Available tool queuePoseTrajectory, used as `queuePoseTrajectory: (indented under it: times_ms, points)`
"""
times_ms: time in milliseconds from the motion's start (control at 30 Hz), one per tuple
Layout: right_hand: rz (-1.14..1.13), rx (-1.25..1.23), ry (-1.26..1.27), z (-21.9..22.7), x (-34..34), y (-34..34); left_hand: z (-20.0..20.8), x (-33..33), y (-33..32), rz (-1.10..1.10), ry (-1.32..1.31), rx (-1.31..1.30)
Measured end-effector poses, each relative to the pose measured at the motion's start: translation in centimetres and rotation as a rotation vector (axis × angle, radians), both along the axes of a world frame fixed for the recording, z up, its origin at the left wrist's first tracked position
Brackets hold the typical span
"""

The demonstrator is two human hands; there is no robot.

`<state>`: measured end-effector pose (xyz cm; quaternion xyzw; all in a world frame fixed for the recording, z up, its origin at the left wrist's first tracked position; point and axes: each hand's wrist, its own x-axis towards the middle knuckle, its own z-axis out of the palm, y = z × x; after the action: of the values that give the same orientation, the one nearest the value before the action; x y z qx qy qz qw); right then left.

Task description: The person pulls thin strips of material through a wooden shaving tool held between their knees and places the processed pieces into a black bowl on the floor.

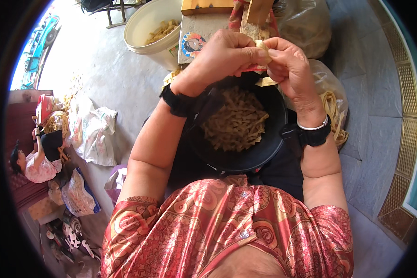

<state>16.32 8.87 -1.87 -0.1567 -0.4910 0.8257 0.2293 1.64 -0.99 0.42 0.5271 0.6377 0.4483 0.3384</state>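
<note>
Strip (261, 45), pale yellow, is raised over the far side of a black basin (274, 104) heaped with cut pieces (236, 121); left grip (234, 52) and right grip (291, 64) both pinch it closely.

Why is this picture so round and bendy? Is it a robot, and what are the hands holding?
No robot here, just a person's two bare hands. The camera sits on that person's head, looking down, and its very wide lens bends straight edges. The left hand and right hand pinch a small pale piece between them. Nearer the body is a dark bowl with flat tan strips inside. Similar strips are in the white bucket on the left and the see-through bag on the right.
</note>
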Motion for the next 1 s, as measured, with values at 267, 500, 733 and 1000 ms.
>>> queuePoseTrajectory:
  times_ms: [267, 500, 733, 1000]
  points:
    - [0.112, 0.175, 0.026, 0.6, 2.9, 2.7, -0.3, -2.6, -0.7, -0.25, -0.827, -0.037]
    - [0.015, 0.374, -0.22, 0.5, 2.4, 2.5, 0.1, -2.1, -0.3, -0.088, 0.295, 0.008]
    - [-0.033, 0.603, -0.346, 0.7, 1.7, 2.8, -1.2, -2.0, 0.8, -0.332, 0.364, 0.072]
    - [-0.317, 0.591, -0.277, -2.8, -2.4, 5.8, -3.8, -3.0, 4.4, 0.106, 0.478, 0.196]
